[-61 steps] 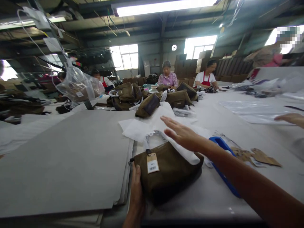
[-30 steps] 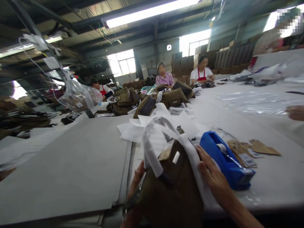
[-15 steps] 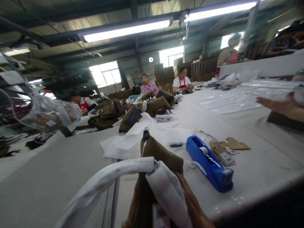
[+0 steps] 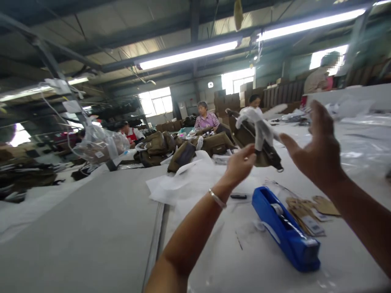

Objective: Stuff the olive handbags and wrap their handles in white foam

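Note:
Out over the table, an olive-brown bag (image 4: 241, 134) hangs tilted, its strap wrapped in white material (image 4: 258, 122). My left hand (image 4: 241, 165), with a silver bangle at the wrist, is stretched forward with its fingers closed at the bag's near lower edge. To the right of the bag my right hand (image 4: 322, 148) is raised, fingers stretched and thumb apart, nothing in it. Below the hands stands a blue tape dispenser (image 4: 285, 236), and brown paper tags (image 4: 305, 215) lie beside it.
More olive-brown bags (image 4: 214, 144) are heaped at the table's far side. White paper sheets (image 4: 180, 183) lie before them, near a black pen-like item (image 4: 238, 196). A clear plastic bag (image 4: 100, 144) hangs by a post at left. Co-workers sit beyond, one in a patterned purple top (image 4: 207, 121).
The bag has moved from right in front of me up and away over the table. My right hand has come off it and now is spread. The view has shifted slightly.

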`<state>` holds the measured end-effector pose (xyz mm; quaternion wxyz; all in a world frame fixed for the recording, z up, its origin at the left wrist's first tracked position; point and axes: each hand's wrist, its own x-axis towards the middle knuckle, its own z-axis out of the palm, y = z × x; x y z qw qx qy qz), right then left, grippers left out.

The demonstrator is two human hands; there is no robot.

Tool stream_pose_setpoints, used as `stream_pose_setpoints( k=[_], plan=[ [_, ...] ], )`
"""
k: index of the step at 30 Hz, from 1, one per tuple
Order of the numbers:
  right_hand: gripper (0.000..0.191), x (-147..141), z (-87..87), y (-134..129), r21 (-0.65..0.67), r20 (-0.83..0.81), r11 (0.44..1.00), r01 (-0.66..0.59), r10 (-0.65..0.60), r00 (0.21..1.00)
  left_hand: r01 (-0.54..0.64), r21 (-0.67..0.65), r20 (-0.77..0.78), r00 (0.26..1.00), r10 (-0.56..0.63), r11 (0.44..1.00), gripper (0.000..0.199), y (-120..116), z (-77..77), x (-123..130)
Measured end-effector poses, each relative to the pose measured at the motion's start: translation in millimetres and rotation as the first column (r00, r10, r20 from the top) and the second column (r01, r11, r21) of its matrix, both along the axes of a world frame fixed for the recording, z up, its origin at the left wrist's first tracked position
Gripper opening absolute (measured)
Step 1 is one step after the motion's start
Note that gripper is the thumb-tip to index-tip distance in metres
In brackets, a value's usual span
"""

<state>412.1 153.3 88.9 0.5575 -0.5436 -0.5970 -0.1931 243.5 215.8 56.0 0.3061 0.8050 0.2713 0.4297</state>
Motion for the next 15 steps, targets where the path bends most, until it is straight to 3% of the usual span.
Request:
stream_pose_setpoints(
  k=[3,4,6,8,10,15],
  plan=[
    [0.062,-1.2,-52.8,-34.7,-0.123,0.118,0.990,-0.070,0.085,0.989,0.022,0.103,-0.042,0.999,-0.017,0.994,0.026,-17.4,-29.6,-20.6],
    [0.056,-3.0,-75.3,-42.7,-0.171,0.159,0.977,-0.126,0.154,0.975,-0.019,0.174,-0.100,0.994,0.037,0.985,0.029,-18.3,-40.7,-33.8],
    [0.044,-7.4,-114.6,-49.6,-0.310,0.228,0.927,-0.211,0.288,0.930,-0.113,0.215,-0.193,0.969,0.156,0.970,0.032,-10.1,-61.5,-65.7],
    [0.035,-14.2,-137.3,-46.0,-0.428,0.246,0.858,-0.286,0.415,0.876,-0.204,0.176,-0.239,0.940,0.243,0.963,0.035,8.1,-82.0,-98.2],
    [0.031,-25.1,-141.6,-35.4,-0.510,0.204,0.780,-0.363,0.520,0.830,-0.262,0.120,-0.291,0.913,0.286,0.958,0.041,27.0,-106.5,-124.9],
    [0.032,-68.5,-117.0,15.3,-0.589,0.023,0.628,-0.509,0.642,0.767,-0.257,0.022,-0.442,0.864,0.240,0.966,0.057,39.5,-184.7,-158.2]
  ],
)
